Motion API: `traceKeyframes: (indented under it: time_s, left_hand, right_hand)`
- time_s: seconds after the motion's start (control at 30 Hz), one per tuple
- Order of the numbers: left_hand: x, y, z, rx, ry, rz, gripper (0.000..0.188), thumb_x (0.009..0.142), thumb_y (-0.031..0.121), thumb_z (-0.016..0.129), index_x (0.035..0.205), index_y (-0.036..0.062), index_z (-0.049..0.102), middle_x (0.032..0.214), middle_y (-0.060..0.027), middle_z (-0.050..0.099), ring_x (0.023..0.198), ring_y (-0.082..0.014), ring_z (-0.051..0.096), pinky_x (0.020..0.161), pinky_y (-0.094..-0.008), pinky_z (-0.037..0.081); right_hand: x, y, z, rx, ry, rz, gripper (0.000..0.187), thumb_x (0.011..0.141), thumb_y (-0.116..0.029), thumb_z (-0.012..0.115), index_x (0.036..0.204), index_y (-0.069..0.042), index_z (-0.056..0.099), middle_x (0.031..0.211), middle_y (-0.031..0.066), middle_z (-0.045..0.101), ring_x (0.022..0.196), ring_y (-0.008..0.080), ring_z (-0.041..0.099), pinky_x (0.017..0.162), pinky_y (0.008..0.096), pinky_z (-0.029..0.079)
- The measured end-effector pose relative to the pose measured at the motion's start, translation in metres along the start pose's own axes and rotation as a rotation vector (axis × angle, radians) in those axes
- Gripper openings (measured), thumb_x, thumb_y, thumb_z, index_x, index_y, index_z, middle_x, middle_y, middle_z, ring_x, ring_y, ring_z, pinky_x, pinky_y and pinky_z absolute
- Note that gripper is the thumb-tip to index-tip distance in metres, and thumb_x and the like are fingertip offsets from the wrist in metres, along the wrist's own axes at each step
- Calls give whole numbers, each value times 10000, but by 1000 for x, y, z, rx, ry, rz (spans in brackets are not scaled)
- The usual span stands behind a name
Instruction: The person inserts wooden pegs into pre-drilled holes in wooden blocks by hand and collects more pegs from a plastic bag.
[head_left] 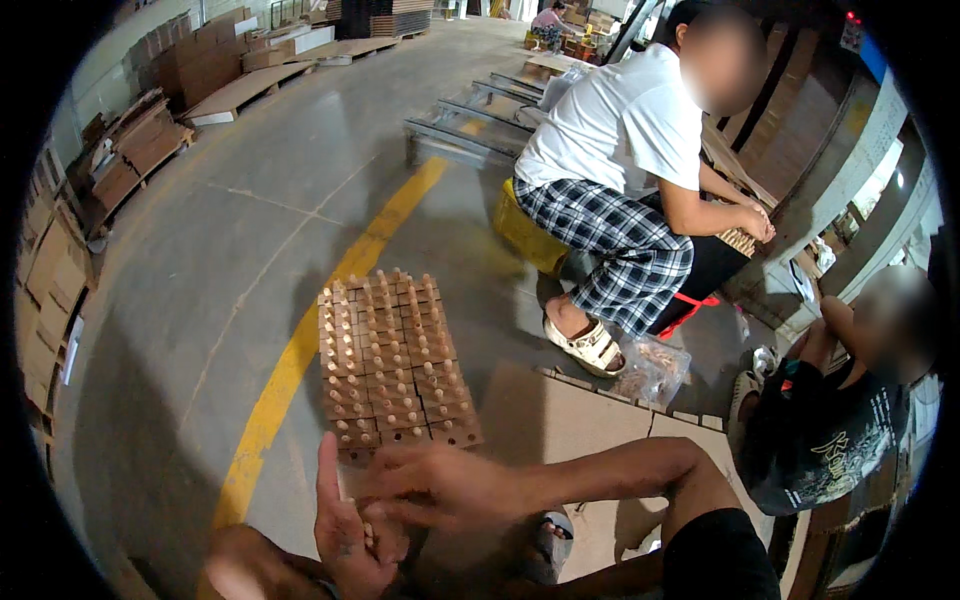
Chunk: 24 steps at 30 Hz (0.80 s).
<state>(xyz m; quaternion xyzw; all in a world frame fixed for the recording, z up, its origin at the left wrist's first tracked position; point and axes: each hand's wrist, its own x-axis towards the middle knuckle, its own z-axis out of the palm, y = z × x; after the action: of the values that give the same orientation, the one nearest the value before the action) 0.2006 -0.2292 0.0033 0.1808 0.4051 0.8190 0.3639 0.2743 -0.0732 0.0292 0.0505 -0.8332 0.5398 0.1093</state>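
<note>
Low in front of me, my left hand (352, 545) is turned palm up, its index finger stretched upward. Its other fingers curl around a few small wooden dowels (370, 535). Over that palm reaches my right hand (435, 485), with its fingers pressed together; what they pinch is hidden. Just beyond both hands, a block of brown boards (352, 410) lies on the floor. Rows of upright light wooden dowels (383, 320) stick out of it. Along its near edge, several dark round holes (420, 436) show without dowels.
A cardboard sheet (590, 440) lies to the right, with a clear plastic bag of dowels (652, 370) beyond it. One co-worker (625, 130) sits on a yellow stool (525, 235); another person (830, 420) sits at far right. Metal rails (465, 130) and stacked cardboard (140, 160) stand farther off.
</note>
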Motion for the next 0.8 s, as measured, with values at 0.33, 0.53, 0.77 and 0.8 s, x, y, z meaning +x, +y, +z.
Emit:
traceKeyframes:
  time_s: [0.33,0.53,0.77,0.8]
  left_hand:
    - [-2,7,9,201,-123,-209,640,1004,480,427,1460,44,316,593,42,437,447,-35,367,400,-197,256]
    - [1,7,-15,-65,184,-355,456,1055,394,314,1181,39,571,575,25,378,434,-68,294,418,-231,260]
    - [9,11,-6,-238,271,-347,449,1054,388,322,1106,43,604,582,22,410,442,-66,307,429,-228,262]
    - [10,10,-4,-232,287,-349,447,1054,387,324,1107,43,604,582,22,413,440,-65,307,427,-228,258]
  right_hand:
    - [-11,-4,-7,651,-42,409,149,913,-85,639,1035,1,649,988,74,668,965,118,604,858,283,481]
    - [6,-11,-36,296,272,339,132,921,-53,624,1043,-3,618,963,45,660,837,86,614,740,241,508]
    - [7,11,-21,-384,344,104,156,841,-51,702,979,-17,638,783,81,660,626,124,609,555,262,495]
    - [8,12,-22,-453,353,49,139,829,-56,705,951,-31,642,774,91,656,633,159,621,555,287,498]
